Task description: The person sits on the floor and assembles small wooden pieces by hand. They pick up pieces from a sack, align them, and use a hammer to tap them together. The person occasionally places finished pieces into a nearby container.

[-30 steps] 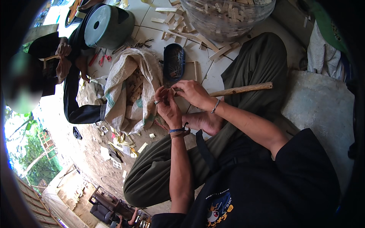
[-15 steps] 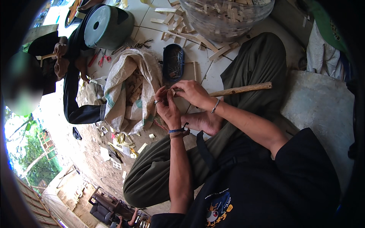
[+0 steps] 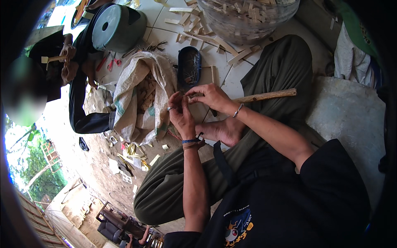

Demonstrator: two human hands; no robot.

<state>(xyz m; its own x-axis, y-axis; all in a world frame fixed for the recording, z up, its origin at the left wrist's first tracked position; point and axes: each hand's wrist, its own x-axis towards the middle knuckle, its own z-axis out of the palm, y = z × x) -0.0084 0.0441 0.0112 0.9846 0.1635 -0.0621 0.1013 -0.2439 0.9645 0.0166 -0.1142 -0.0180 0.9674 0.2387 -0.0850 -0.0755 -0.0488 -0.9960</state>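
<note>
My left hand [image 3: 182, 118] and my right hand [image 3: 213, 98] meet at the fingertips above my bare foot [image 3: 225, 131]. Both are closed in a pinch on something too small to make out. Just beyond them is a dark blue oval tray [image 3: 180, 66] with many thin, pin-like pieces in it. A wooden handle [image 3: 273, 94] lies under my right wrist and over my right leg; its other end is partly hidden. Left of my hands a woven sack [image 3: 128, 89] stands with its mouth rolled down, holding small wood pieces [image 3: 145, 93].
Wood strips [image 3: 223, 45] lie scattered on the tiles beyond the tray. A large clear tub [image 3: 252, 31] of wood pieces stands at the back. Red-handled scissors [image 3: 113, 63] and a green plastic stool [image 3: 120, 29] are far left, near another person's hands [image 3: 68, 62] holding a wooden piece.
My right hand has shifted slightly right, its fingers lifting a little. My left hand stays nearly in place. The other person's hands and wooden piece have moved slightly.
</note>
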